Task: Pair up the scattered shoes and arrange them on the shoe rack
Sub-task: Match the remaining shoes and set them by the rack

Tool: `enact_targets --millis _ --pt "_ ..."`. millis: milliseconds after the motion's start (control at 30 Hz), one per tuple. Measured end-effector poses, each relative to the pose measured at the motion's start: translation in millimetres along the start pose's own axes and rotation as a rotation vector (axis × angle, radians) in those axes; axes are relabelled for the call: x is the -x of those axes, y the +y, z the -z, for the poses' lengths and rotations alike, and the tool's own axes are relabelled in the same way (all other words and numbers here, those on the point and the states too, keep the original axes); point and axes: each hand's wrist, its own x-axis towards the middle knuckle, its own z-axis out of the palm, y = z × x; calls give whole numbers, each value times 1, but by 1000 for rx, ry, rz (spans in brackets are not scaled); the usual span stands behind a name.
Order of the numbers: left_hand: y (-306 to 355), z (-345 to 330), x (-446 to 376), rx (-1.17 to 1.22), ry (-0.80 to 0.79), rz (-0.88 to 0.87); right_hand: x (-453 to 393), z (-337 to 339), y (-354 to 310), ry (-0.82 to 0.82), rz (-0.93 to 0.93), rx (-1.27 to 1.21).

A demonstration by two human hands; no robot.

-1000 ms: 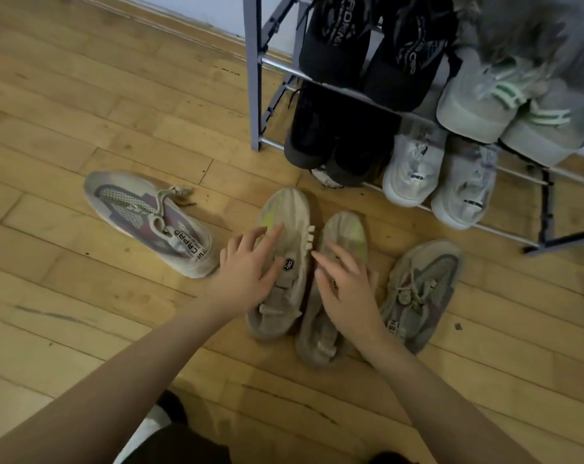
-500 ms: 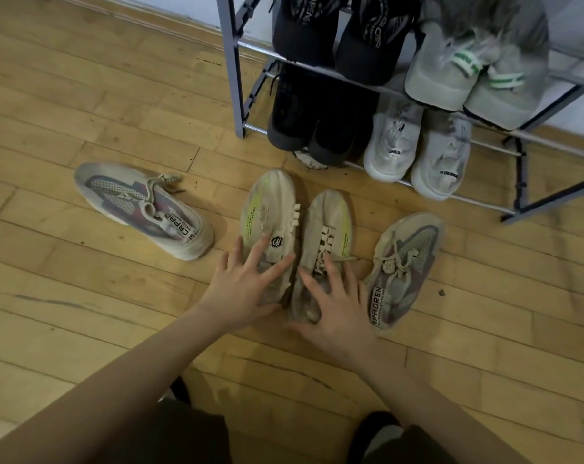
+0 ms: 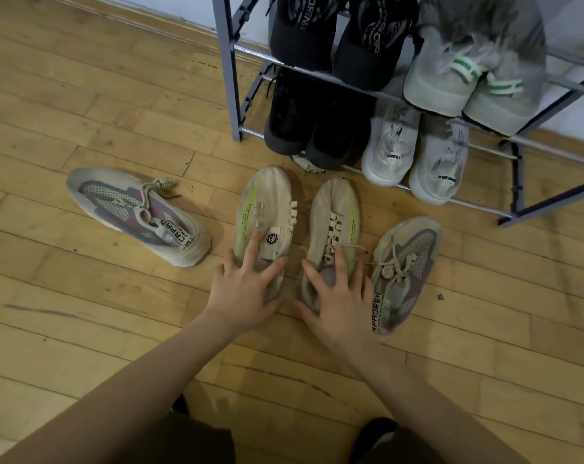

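Two beige shoes with yellow-green stripes lie side by side on the wooden floor, toes toward the shoe rack [image 3: 228,78]. My left hand [image 3: 247,289] lies over the heel of the left beige shoe [image 3: 263,202], thumb on its inner side. My right hand [image 3: 337,303] grips the heel of the right beige shoe [image 3: 337,209] the same way. A grey-and-purple shoe [image 3: 133,212] lies apart at the left, angled. Its match [image 3: 407,269] lies just right of my right hand.
The rack's lower tier holds a black pair [image 3: 294,122] and a white pair [image 3: 391,149]. The upper tier holds black shoes [image 3: 304,38] and a grey pair with green tabs [image 3: 444,75]. Bare floorboards stretch to the left and toward me.
Both hands have slid back from the middle of the beige shoes to their heels. The camera view has shifted a little.
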Motion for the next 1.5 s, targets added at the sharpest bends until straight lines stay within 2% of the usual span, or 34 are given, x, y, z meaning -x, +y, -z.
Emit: enact_targets --millis 167,333,567,633,1067,1300,1500 --pt "-1 -4 3 110 48 2 -2 -2 -2 -51 24 -111" --pt "-2 12 9 203 190 -26 -2 5 -4 29 63 -196" --pt "-14 54 25 273 387 37 -2 52 -26 132 60 -441" --pt "-21 72 28 264 443 54 -1 67 -32 158 96 -437" --pt "-35 208 66 241 751 162 -17 213 -103 521 466 -357" --pt "-20 301 98 207 890 119 8 305 -120 664 530 -375" --pt "5 372 107 98 958 -20 31 380 -112 842 535 -389"
